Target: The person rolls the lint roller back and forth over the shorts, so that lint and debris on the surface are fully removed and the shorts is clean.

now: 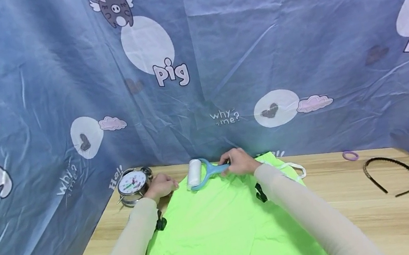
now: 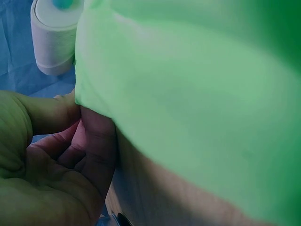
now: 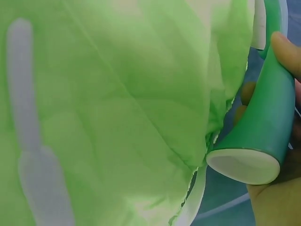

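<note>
Bright green shorts (image 1: 209,227) lie spread on the wooden table, their waistband end toward the back wall. My right hand (image 1: 240,162) grips the blue handle of a lint roller (image 1: 194,174) whose white roll is over the upper left part of the cloth. In the right wrist view, fingers and thumb wrap round the handle (image 3: 263,117). At the shorts' left corner my left hand (image 1: 163,185) pinches the fabric; the left wrist view shows the cloth edge (image 2: 94,89) between thumb and forefinger. A white drawstring (image 1: 297,167) hangs out at the right of the waistband.
A twin-bell alarm clock (image 1: 133,184) stands at the back left, close to my left hand. On the right of the table (image 1: 343,194) lie a purple hair tie (image 1: 350,155) and a black headband (image 1: 392,156). Blue printed cloth (image 1: 236,49) walls the back and sides.
</note>
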The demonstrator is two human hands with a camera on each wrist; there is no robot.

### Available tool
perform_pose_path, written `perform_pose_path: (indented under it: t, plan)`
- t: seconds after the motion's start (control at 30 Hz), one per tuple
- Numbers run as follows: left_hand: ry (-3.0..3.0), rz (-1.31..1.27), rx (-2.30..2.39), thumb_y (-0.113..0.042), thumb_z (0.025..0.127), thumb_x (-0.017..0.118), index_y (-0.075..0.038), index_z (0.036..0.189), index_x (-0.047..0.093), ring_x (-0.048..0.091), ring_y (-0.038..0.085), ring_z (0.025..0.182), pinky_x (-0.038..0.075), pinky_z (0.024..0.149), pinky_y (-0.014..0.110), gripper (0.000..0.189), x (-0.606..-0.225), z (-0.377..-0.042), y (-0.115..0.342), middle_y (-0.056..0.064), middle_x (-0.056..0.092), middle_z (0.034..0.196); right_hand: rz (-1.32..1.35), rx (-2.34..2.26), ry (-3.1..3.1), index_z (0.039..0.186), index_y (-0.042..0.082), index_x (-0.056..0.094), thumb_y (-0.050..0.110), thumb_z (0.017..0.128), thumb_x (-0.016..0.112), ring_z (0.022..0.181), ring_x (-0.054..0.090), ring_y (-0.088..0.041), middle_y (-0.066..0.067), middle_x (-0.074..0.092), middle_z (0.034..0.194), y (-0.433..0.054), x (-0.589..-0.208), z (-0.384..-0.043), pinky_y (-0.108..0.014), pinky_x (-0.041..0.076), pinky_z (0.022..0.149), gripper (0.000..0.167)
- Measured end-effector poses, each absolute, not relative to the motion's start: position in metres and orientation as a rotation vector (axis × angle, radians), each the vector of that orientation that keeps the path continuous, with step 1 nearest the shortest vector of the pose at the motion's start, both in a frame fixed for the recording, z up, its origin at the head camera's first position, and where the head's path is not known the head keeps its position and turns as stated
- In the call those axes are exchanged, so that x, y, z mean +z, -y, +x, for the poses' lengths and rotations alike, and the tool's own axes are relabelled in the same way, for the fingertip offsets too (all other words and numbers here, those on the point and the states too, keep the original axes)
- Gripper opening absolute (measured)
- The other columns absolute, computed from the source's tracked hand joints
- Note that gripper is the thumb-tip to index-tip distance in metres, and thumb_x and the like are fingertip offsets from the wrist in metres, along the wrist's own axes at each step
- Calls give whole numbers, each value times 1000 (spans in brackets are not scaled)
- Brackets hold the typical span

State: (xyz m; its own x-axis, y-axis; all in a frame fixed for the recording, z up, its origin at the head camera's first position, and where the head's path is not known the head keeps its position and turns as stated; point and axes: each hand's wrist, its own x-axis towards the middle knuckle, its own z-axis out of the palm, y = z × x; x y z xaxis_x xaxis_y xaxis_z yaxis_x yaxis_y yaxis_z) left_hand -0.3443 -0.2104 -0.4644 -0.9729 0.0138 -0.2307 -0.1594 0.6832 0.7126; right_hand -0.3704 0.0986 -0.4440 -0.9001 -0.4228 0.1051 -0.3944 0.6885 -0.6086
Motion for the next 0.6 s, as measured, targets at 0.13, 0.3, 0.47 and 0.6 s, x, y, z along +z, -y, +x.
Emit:
perform_pose_path:
  t: [0.13, 0.3, 0.47, 0.6]
  plan:
    - [-2680, -117, 1183, -10, 87, 64, -9, 75, 69, 52, 17, 64, 45, 67, 28, 13, -462, -343, 210, 4, 65, 82, -691, -1013, -2838, 92, 19, 81, 20, 74, 89, 72, 62, -11, 6, 77, 85, -102, -442, -372, -30, 53, 76, 20]
    - [-2689, -132, 1178, -10, 87, 64, -7, 85, 74, 56, 18, 72, 47, 67, 27, 10, -461, -342, 209, 7, 70, 97, -682, -1013, -2842, 92, 20, 81, 18, 75, 88, 70, 61, -11, 6, 78, 84, -105, -443, -371, -28, 50, 74, 19]
    - [-2672, -148, 1191, -10, 87, 65, -7, 85, 73, 55, 18, 70, 47, 64, 27, 9, -462, -342, 209, 7, 69, 98, -683, -1031, -2824, 91, 20, 81, 19, 75, 89, 70, 61, -12, 6, 77, 83, -110, -448, -372, -29, 50, 73, 18]
    - [-2664, -155, 1200, -10, 88, 64, -7, 87, 73, 56, 18, 72, 47, 65, 27, 9, -462, -343, 210, 7, 69, 99, -692, -1029, -2822, 91, 20, 81, 20, 75, 89, 69, 61, -12, 6, 78, 83, -115, -448, -374, -27, 49, 70, 18]
